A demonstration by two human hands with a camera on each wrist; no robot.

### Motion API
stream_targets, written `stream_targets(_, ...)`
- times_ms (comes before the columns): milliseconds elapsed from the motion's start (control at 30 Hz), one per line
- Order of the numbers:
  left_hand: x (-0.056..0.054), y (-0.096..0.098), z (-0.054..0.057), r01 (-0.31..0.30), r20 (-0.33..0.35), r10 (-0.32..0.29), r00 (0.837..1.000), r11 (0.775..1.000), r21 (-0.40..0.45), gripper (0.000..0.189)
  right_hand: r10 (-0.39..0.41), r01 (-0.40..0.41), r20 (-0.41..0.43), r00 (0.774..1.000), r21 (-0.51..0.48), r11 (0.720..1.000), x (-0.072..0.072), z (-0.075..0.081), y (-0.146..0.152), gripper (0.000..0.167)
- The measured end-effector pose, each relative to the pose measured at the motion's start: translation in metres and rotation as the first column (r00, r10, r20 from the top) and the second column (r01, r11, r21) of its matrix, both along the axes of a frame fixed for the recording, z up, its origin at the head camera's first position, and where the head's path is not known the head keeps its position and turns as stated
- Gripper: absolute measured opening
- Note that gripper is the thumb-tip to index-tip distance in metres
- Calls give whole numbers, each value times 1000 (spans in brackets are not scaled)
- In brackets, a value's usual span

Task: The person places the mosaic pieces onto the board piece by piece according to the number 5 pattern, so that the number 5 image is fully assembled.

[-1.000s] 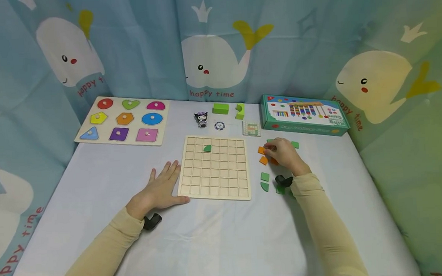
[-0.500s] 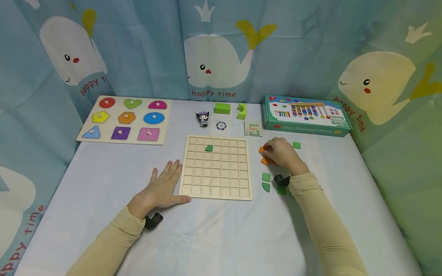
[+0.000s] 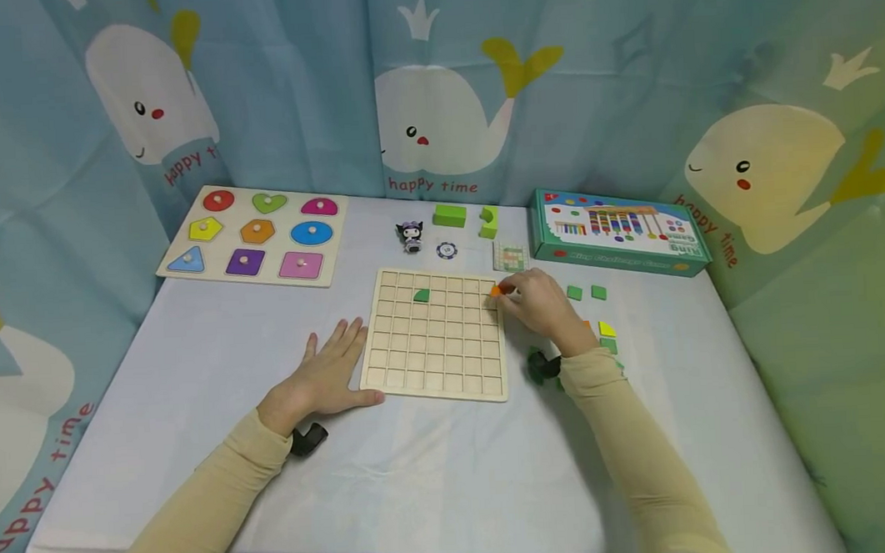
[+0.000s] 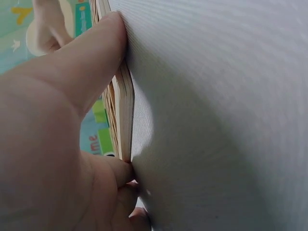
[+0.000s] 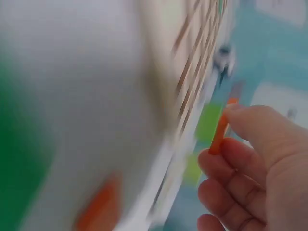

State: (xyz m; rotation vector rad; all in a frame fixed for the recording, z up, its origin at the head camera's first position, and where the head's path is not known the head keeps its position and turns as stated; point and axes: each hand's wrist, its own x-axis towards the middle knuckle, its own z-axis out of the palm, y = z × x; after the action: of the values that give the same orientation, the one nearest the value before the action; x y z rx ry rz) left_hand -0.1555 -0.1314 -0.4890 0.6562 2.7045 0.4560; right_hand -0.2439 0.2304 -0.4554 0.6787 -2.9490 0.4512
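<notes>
A pale wooden grid board [image 3: 434, 335] lies mid-table, with one green quarter-round tile [image 3: 422, 296] in a cell of its upper part. My left hand [image 3: 324, 383] rests flat at the board's left side, fingers spread; in the left wrist view its thumb [image 4: 103, 41] touches the board's edge [image 4: 124, 110]. Between thumb and fingers my right hand [image 3: 537, 305] pinches an orange tile [image 5: 222, 126], held over the board's upper right edge. Green tiles [image 3: 574, 292] and a yellow tile [image 3: 606, 329] lie to the right; the right hand and forearm hide some others.
Behind the board stand a small figurine [image 3: 411, 236], a poker chip [image 3: 447, 250], green blocks [image 3: 450, 216] and a patterned card [image 3: 512, 257]. A shape puzzle [image 3: 256, 234] lies back left, and a boxed game [image 3: 620, 232] back right. A whale-print curtain [image 3: 290, 84] surrounds the table.
My right hand has picked up an orange tile from the loose pieces and moved left with it to the board's right edge. The left hand stays in place.
</notes>
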Motion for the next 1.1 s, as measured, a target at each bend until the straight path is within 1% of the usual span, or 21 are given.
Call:
stream_targets(100,-1,1,0,3,1,-3,1000,1000,-1,116,91,-91,-12,996,-11,996,1,-2,-27,22)
stream_targets(233,-2,2,0,7,6,-7,1000,1000,-4,116,196,-196,-21,980,15,981,-1,-5,-62,22)
stream_targets(300,-2,3,0,8,8,-8,1000,1000,-8,116,237,-236,-36,971,37,971,-3,-7,-76,23)
stream_targets(367,-3,3,-1,9,9,-9,1000,1000,-13,116,257,-254,-38,966,60,965,-5,-7,-87,22)
stream_targets(500,-5,4,-3,12,9,-12,1000,1000,-15,117,245,-241,-25,969,109,964,-8,-10,-100,23)
stream_targets(633,-4,5,-2,16,11,-16,1000,1000,-12,116,228,-225,1,974,138,964,-10,-12,-104,25)
stream_targets(900,-2,4,2,1,17,-1,1000,1000,-15,116,241,-238,-8,970,126,963,-9,-13,-108,22)
stream_targets(1033,-1,2,0,-6,15,6,1000,1000,-1,115,251,-249,-7,968,111,962,-8,-15,-109,27)
stream_targets(1100,0,1,-2,-8,14,8,1000,1000,-2,115,253,-252,2,968,84,964,-6,-15,-106,29)
